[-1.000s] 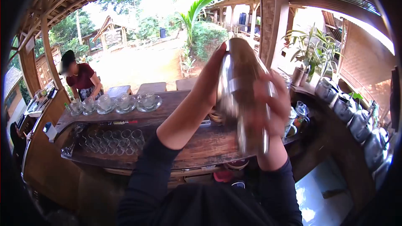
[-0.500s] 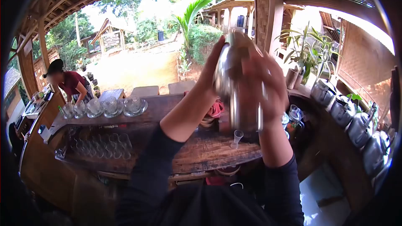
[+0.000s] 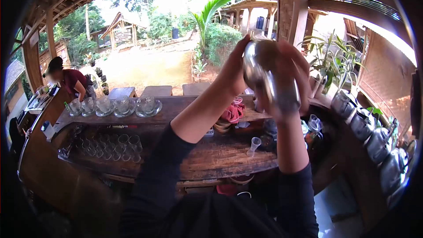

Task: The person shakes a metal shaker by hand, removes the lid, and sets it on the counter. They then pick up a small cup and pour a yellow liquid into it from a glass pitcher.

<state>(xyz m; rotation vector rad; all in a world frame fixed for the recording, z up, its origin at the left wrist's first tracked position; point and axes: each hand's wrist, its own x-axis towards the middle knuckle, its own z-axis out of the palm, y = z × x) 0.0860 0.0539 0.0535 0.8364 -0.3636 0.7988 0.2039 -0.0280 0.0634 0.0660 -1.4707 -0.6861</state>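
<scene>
A shiny metal cocktail shaker (image 3: 263, 61) is held up in front of me, tilted and above the wooden counter (image 3: 211, 161). My left hand (image 3: 239, 64) is closed against its left side near the upper end, with the fingertips partly hidden. Around its right side wraps my right hand (image 3: 296, 68), blurred by motion. Below the shaker, a small clear measuring glass (image 3: 253, 147) stands upright on the counter.
Glass cups on saucers (image 3: 149, 106) line the raised ledge at left, above rows of drinking glasses (image 3: 116, 147). A red cloth (image 3: 232, 112) lies mid-ledge. Metal kettles (image 3: 378, 144) stand along the right. A person (image 3: 72, 81) leans over at far left.
Both hands and the shaker have shifted slightly right, and the shaker's tilt has changed. My view has turned a little left. The person at far left bends lower.
</scene>
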